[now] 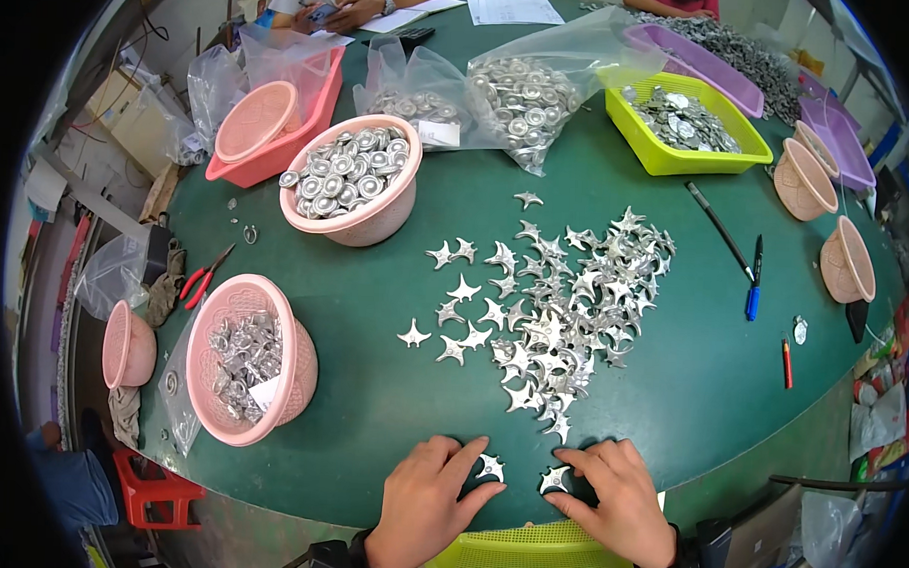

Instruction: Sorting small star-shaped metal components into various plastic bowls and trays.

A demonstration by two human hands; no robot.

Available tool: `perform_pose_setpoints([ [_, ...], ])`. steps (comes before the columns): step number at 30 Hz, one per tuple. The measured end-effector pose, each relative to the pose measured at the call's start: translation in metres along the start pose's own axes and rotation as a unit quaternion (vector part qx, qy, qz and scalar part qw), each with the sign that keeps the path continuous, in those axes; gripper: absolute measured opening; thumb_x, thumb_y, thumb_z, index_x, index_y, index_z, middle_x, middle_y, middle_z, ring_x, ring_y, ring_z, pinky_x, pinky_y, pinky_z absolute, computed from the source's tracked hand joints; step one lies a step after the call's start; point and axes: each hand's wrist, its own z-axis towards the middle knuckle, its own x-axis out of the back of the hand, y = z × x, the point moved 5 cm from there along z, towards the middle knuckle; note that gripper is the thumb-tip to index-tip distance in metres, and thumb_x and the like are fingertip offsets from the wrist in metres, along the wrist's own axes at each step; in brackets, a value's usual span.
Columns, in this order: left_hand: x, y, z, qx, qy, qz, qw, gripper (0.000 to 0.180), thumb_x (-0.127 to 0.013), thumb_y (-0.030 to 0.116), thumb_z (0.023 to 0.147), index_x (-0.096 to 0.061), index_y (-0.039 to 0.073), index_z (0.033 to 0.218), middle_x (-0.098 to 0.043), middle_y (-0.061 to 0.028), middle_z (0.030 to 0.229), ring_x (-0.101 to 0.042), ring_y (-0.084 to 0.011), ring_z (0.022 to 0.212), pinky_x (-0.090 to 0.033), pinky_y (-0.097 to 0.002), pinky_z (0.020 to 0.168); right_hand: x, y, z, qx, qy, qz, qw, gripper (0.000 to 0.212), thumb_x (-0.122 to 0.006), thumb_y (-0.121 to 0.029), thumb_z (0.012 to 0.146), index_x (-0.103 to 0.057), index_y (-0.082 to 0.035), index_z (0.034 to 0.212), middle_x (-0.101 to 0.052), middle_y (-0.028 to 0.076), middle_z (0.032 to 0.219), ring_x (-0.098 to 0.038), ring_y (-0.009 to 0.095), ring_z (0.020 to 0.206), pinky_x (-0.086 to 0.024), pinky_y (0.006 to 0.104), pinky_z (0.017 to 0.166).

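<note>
Near the table's front edge, my left hand (430,498) has thumb and index finger around a small silvery star-shaped metal piece (490,468). Opposite it, my right hand (617,498) holds a similar star-shaped metal piece (555,480) the same way, at thumb and index fingertips. The two pieces are a short gap apart. Beyond my hands spreads a heap of shiny star-shaped metal pieces (584,299), with several loose ones at its left side. Partly under my wrists, below the table edge, is a yellow-green perforated basket (530,555).
Pink baskets of metal parts stand left (302,364) and far left (377,216). Red pliers (206,277) lie between them and the edge. At the back are bags of round parts (526,96) and a lime tray (679,162). Pens (753,294) lie right. Two people sit across.
</note>
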Motion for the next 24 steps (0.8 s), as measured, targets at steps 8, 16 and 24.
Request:
perform_pose_setpoints([
  [8,-0.005,0.000,-0.002,-0.020,-0.003,-0.016,1.000,0.027,-0.064,0.019,0.063,-0.055,0.004,0.083,-0.047,-0.0057,0.074,-0.049,-0.0202,0.063,-0.040,-0.0289,0.053,0.001,0.002,0.000,0.007,0.007,0.003,1.000,0.033,-0.067,-0.017,0.059,-0.056,-0.007,0.089,-0.047,0.005,0.069,-0.043,0.021,0.067,-0.036,0.0290,0.061],
  [16,-0.008,0.003,-0.004,0.044,-0.022,-0.101,0.994,0.020,-0.065,0.012,0.063,-0.053,0.002,0.075,-0.051,-0.0069,0.064,-0.050,-0.0168,0.052,-0.040,-0.0253,0.047,0.000,0.003,-0.001,0.007,-0.010,0.015,1.000,0.030,-0.063,-0.018,0.065,-0.055,-0.007,0.092,-0.045,0.006,0.074,-0.043,0.022,0.070,-0.036,0.0308,0.062],
  [24,-0.019,0.009,-0.011,0.112,-0.032,-0.259,0.959,0.025,-0.063,0.005,0.067,-0.053,-0.002,0.089,-0.056,-0.0071,0.067,-0.057,-0.0080,0.061,-0.045,-0.0188,0.055,-0.001,0.007,-0.004,0.012,0.029,0.031,0.999,0.030,-0.067,-0.013,0.060,-0.057,-0.007,0.087,-0.050,0.005,0.071,-0.046,0.021,0.067,-0.037,0.0293,0.061],
])
